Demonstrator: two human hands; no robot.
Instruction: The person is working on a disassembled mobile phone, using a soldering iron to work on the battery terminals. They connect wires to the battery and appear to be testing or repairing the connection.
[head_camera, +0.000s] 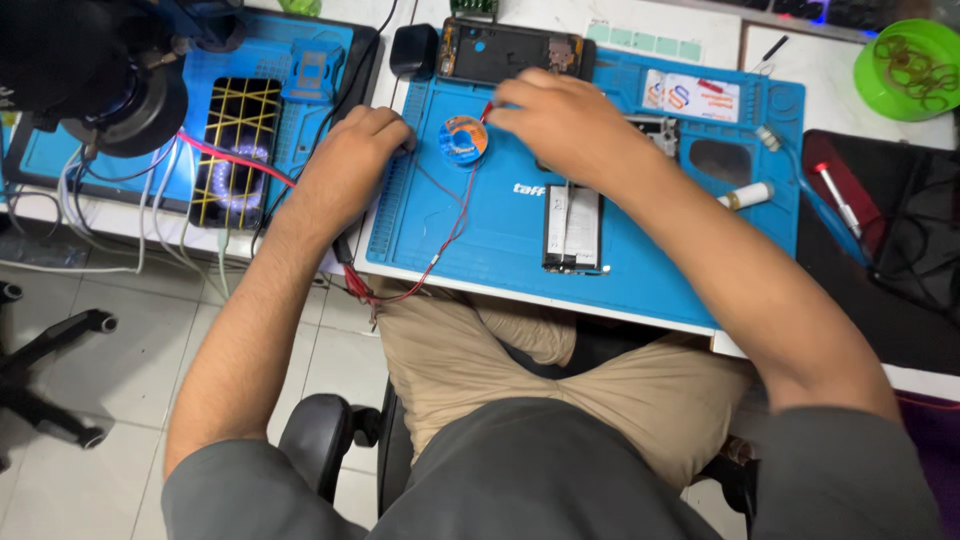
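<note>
Two bare hands work over a blue silicone repair mat (470, 225) at a white bench.

The left hand (355, 165) rests curled at the mat's left edge, fingers pressed together in a loose fist; what it grips cannot be told. The right hand (560, 115) reaches across, fingertips pinching together at the thin red wire (455, 225) just beside the one small round blue-and-orange wick spool (464, 139), which lies near the mat's middle, close for both hands. One opened black phone (510, 52) lies at the mat's far edge; one black-and-white flat battery (573, 228) lies nearer the person. One green round bowl (908, 68) stands well apart.
</note>
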